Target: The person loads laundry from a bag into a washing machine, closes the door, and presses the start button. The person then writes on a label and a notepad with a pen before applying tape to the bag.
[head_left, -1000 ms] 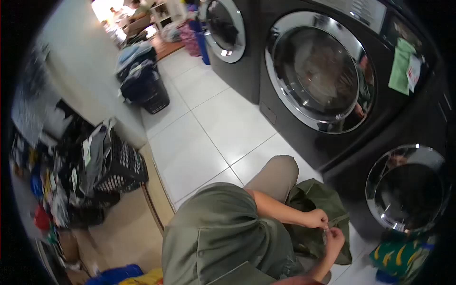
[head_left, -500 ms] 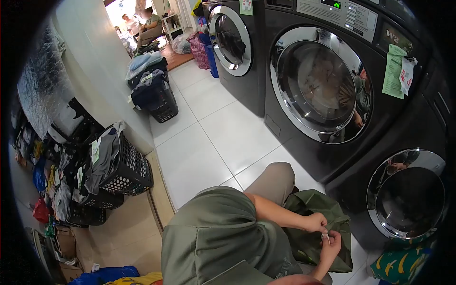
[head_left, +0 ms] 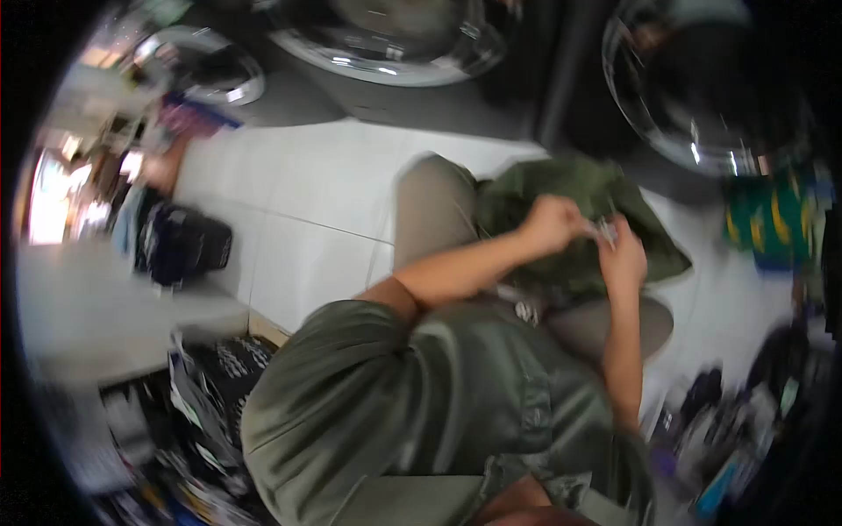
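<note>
Close together over a dark green fabric bundle (head_left: 517, 188), my two hands are closed in a pinch. Between their fingertips is a small whitish strip (head_left: 605, 231); blur hides what it is exactly. My left hand (head_left: 553, 223) grips it from the left side. From the other side, my right hand (head_left: 624, 252) pinches the same piece. The green fabric looks like a bag or a folded garment and spreads over and beyond my knees. My forearms are bare below green sleeves.
Dark front-loading washing machines (head_left: 456, 110) line the far side of the white tiled floor (head_left: 307, 188). A basket of dark clothes (head_left: 184, 241) stands at left, with more laundry (head_left: 210, 386) below it. A green-and-yellow patterned bag (head_left: 767, 219) sits at right, above piled clothes (head_left: 719, 430).
My view has turned and tipped down, so the machines move toward the top edge and piled clothes appear at right. Both hands stay together at the whitish strip.
</note>
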A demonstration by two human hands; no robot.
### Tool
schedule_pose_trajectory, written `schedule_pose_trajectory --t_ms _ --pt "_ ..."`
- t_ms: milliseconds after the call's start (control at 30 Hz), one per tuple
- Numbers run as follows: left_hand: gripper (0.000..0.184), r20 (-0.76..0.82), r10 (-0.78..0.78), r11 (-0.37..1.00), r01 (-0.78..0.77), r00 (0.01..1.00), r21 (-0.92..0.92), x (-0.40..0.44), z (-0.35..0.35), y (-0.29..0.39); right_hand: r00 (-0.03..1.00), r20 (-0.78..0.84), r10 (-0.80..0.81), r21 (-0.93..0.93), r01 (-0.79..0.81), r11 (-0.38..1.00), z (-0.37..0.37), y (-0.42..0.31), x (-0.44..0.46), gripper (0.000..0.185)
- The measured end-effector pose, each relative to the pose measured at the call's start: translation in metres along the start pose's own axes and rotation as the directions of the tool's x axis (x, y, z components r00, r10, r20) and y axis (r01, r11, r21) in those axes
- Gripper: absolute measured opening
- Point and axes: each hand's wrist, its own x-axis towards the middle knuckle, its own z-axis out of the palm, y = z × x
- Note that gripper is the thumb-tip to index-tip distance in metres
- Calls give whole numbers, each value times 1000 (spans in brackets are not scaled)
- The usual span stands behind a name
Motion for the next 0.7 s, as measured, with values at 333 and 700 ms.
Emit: schedule_pose_trajectory --t_ms 333,700 --pt "24 279 -129 921 219 952 -322 10 15 -29 998 -28 57 116 -53 992 7 14 -8 15" --pt "31 51 -111 984 117 992 -133 -4 17 -16 992 39 121 184 -126 975 17 25 -6 21"
